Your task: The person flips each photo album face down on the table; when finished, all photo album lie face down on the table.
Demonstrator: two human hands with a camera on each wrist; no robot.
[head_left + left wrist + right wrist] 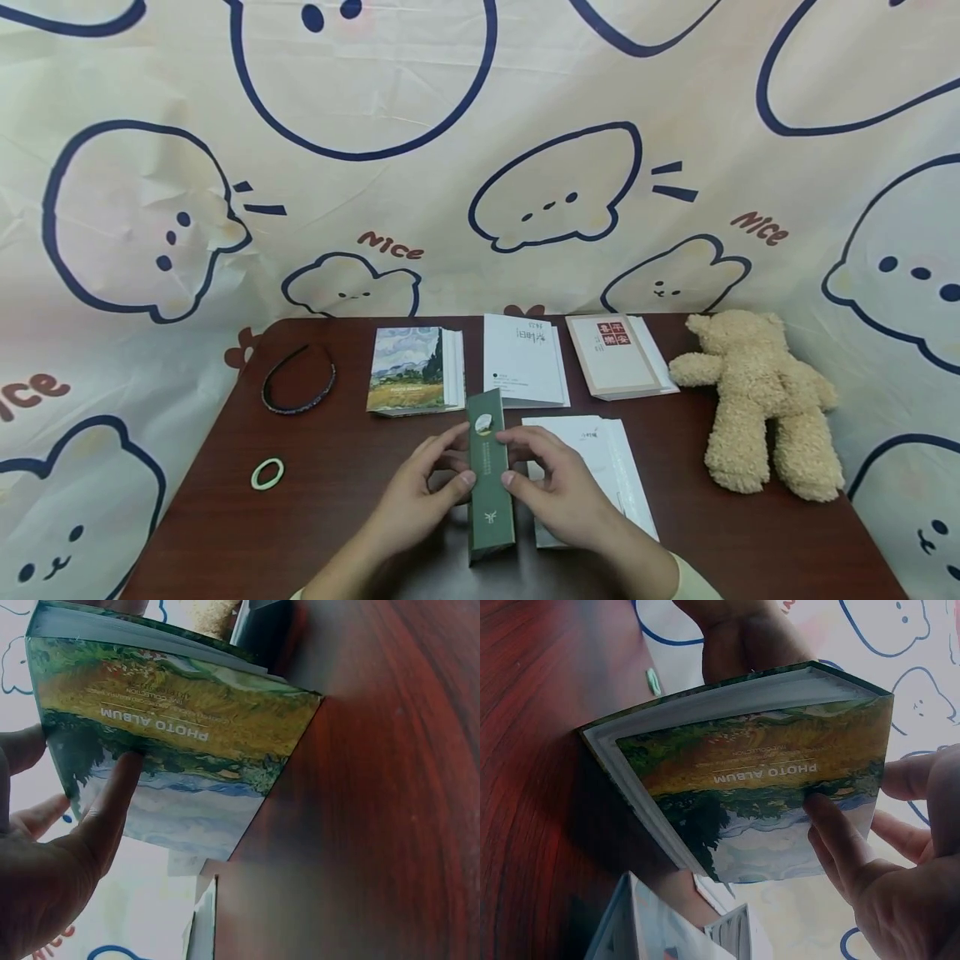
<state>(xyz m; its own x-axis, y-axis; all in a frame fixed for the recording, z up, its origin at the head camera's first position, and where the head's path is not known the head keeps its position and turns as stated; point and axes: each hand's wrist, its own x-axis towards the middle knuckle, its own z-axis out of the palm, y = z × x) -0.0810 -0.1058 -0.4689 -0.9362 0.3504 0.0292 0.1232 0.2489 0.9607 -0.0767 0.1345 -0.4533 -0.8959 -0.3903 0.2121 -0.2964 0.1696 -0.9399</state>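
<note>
A photo album (pixel 491 483) with a green spine and a painted landscape cover stands on the table, spine up, in front of the person. My left hand (pixel 420 492) holds its left side, with fingertips and thumb against the cover near the spine. On the opposite side my right hand (pixel 566 487) grips it the same way. "PHOTO ALBUM" reads upside down on the painted cover (pixel 172 772) in the left wrist view. The covers spread slightly apart toward the table, with pale pages (pixel 705 716) between them in the right wrist view. A white album (pixel 596 442) lies partly behind my right hand.
Across the back lie another landscape-covered album (pixel 408 371), a white album (pixel 523 358) and a cream album (pixel 615 358) with red characters. To the right lies a teddy bear (pixel 750 392). A dark headband (pixel 296 409) and a pale green ring (pixel 256 477) lie left on the brown table (pixel 337 467).
</note>
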